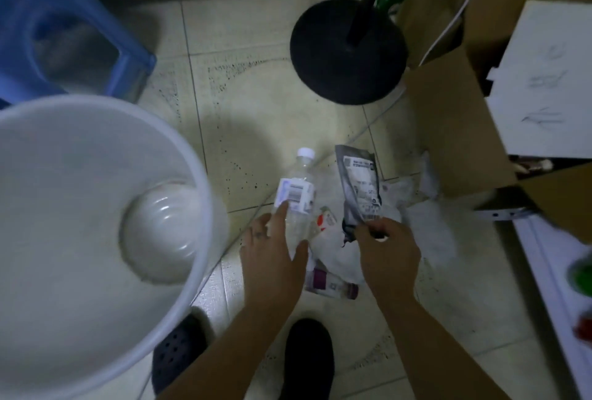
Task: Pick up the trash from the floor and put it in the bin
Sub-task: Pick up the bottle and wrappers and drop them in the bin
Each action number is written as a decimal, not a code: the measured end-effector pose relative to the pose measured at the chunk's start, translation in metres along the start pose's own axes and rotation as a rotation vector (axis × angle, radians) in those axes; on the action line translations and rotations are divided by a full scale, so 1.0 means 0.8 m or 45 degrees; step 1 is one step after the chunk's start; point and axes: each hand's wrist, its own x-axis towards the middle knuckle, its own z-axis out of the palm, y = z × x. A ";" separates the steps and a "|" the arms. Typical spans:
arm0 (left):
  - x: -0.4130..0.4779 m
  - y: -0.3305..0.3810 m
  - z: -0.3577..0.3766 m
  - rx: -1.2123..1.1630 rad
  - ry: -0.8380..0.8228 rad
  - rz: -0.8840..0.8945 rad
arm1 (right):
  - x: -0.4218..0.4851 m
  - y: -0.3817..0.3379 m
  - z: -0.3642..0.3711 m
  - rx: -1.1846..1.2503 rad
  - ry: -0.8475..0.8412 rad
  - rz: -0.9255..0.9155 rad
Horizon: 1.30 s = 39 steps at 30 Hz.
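Observation:
My left hand [272, 255] is closed around a clear plastic bottle [296, 194] with a white cap and a barcode label, its neck pointing away from me. My right hand [387, 249] pinches the lower end of a grey foil pouch [358, 185], which stands up from the floor. Under and between the hands lie a white plastic bag [336, 258], a small purple-capped bottle [330, 284] and a small red-and-white wrapper [326, 217]. The white round bin [198, 182] stands open at the left, close to my left hand.
A black round stand base [349, 50] sits on the tiled floor ahead. A blue plastic stool [64, 31] is at the far left. Open cardboard boxes [455, 130] and a white shelf edge [551, 278] crowd the right. My dark shoes [307, 358] are at the bottom.

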 end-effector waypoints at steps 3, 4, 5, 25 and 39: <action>-0.022 0.050 -0.070 -0.151 0.042 0.137 | -0.025 -0.059 -0.065 0.125 0.002 0.005; -0.030 0.058 -0.101 -0.180 0.069 0.146 | -0.038 -0.081 -0.087 0.136 -0.019 -0.005; -0.039 0.061 -0.135 -0.197 0.121 0.121 | -0.054 -0.104 -0.108 0.125 -0.066 -0.024; -0.058 -0.224 -0.403 0.244 -0.169 -0.306 | -0.291 -0.303 0.072 -0.076 -0.833 0.171; -0.086 -0.030 -0.341 0.184 -0.380 0.360 | -0.247 -0.185 -0.131 -0.356 -0.500 0.111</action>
